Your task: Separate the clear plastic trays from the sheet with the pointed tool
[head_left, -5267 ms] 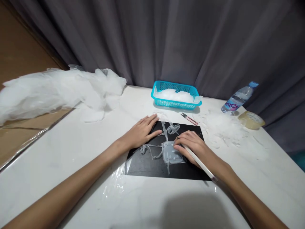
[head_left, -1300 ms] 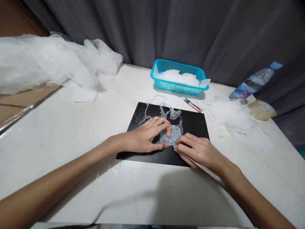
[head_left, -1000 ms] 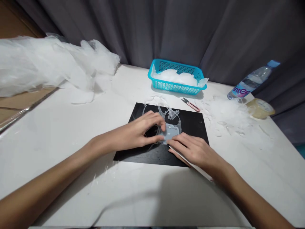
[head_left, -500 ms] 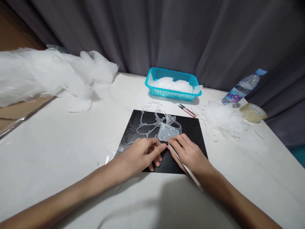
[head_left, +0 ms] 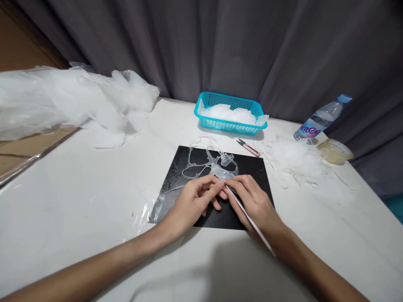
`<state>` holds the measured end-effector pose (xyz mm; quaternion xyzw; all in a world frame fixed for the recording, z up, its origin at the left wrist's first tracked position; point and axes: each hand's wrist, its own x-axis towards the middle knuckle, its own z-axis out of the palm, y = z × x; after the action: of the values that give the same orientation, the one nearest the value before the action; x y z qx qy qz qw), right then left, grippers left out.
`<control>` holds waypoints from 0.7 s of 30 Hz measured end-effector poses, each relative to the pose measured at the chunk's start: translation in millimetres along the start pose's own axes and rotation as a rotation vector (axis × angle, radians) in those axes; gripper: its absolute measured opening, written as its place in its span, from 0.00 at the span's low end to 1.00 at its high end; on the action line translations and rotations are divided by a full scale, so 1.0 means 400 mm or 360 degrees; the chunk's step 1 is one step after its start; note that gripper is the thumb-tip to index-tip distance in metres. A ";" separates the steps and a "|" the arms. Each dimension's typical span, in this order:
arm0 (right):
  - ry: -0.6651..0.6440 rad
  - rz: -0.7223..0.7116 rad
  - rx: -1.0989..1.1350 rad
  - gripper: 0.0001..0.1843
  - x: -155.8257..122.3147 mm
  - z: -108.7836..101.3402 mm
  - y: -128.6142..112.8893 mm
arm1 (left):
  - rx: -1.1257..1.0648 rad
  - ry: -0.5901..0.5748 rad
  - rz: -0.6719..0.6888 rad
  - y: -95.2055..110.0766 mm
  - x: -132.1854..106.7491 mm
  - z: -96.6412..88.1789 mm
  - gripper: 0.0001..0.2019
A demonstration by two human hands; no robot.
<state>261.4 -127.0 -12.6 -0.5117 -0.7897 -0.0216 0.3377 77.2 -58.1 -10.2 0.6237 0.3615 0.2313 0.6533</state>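
Observation:
A translucent, rubbery-looking moulded piece (head_left: 222, 172) with a rounded block and thin looping strips lies over a black mat (head_left: 255, 184). My left hand (head_left: 201, 193) has its thumb and forefinger closed at the block's near edge, and the fingers cover that edge. From the other side my right hand (head_left: 252, 199) reaches the same spot, its fingertips close to the left thumb. A thin white stick-like tool (head_left: 252, 223) is held in it, slanting down toward the wrist. The tool's tip is hidden among the fingers.
Behind the mat stands a blue basket (head_left: 233, 126) with white translucent pieces inside. Pink-handled thread snips (head_left: 248, 147) lie before it. To the right are white scraps (head_left: 292, 157), a water bottle (head_left: 324, 119) and a yellowish tub (head_left: 335, 152). White sheets (head_left: 94, 98) pile up at left.
Both hands have moved slightly up and closer together over the block's near edge. The block now looks tilted and is more covered by the fingers. The camera view has shifted slightly.

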 end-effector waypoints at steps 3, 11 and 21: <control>-0.0007 0.0072 0.0080 0.10 -0.003 0.004 -0.005 | 0.0007 0.0038 0.0020 -0.004 0.004 0.000 0.16; 0.0052 0.0441 0.0347 0.08 -0.003 0.002 0.021 | 0.0244 0.0206 0.0068 0.001 0.012 0.005 0.08; 0.0066 0.0439 0.0552 0.09 0.006 -0.029 0.032 | -0.0004 0.0048 0.0057 0.016 0.021 -0.011 0.16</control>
<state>277.5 -123.4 -6.3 -0.5485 -0.6971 0.1504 0.4365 80.0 -48.2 -5.3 0.6256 0.3599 0.2529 0.6443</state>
